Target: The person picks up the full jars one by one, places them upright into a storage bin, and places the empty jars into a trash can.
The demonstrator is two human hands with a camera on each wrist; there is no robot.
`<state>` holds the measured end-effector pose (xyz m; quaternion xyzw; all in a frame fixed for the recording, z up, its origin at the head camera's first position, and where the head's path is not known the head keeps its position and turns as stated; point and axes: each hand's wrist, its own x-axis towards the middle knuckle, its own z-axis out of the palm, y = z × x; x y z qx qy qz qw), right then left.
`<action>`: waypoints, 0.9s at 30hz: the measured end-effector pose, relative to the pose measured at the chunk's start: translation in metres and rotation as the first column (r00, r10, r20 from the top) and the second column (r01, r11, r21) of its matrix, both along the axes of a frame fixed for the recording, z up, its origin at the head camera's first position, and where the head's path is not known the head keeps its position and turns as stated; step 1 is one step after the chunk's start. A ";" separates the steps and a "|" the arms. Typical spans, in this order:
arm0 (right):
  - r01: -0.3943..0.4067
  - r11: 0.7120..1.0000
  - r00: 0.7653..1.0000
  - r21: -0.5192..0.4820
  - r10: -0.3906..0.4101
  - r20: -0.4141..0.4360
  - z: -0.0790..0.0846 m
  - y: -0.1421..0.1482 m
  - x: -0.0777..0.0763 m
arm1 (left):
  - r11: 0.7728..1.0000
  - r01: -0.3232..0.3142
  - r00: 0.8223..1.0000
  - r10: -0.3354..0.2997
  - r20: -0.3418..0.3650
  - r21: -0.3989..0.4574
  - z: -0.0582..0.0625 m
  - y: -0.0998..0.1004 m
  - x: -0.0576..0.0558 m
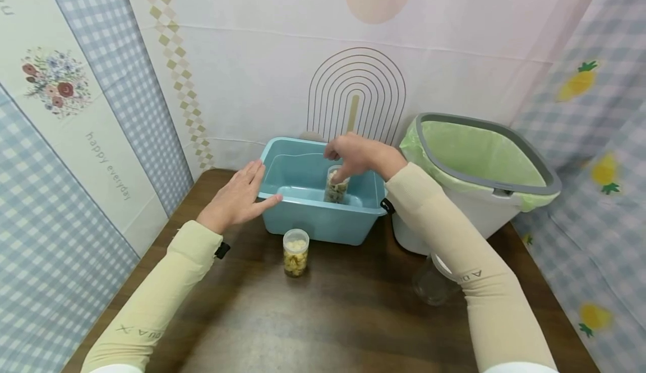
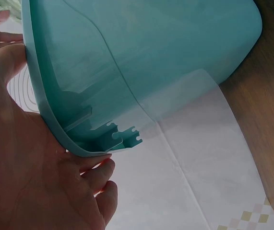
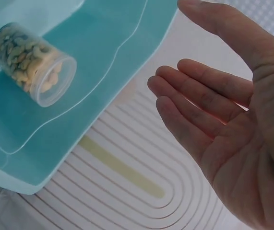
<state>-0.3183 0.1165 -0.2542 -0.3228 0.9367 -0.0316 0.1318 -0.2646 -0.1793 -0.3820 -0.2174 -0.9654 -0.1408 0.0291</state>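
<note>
"So, what stood nearer than the blue tub (image 1: 315, 221)?"

"A jar of yellow pieces (image 1: 295, 258). The left hand (image 1: 236, 199) touched the tub's rim, fingers straight."

"And inside?"

"The see-through jar (image 1: 335, 191) stood, seemingly upright, long axis vertical, holding pale, nutlike pieces (image 3: 24, 60). The right hand (image 1: 359, 157) hung above, thumb and fingers parted."
</note>
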 end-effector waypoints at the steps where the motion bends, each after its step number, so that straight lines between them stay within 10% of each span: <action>1: -0.015 1.000 1.000 -0.002 0.015 -0.001 0.001 -0.001 0.002 | 1.000 -0.002 1.000 0.002 -0.001 -0.001 0.000 0.000 0.000; 27: -0.383 0.919 0.923 0.093 0.378 0.068 -0.031 -0.053 0.075 | 1.000 -0.016 0.999 0.016 0.034 0.003 -0.001 -0.001 -0.001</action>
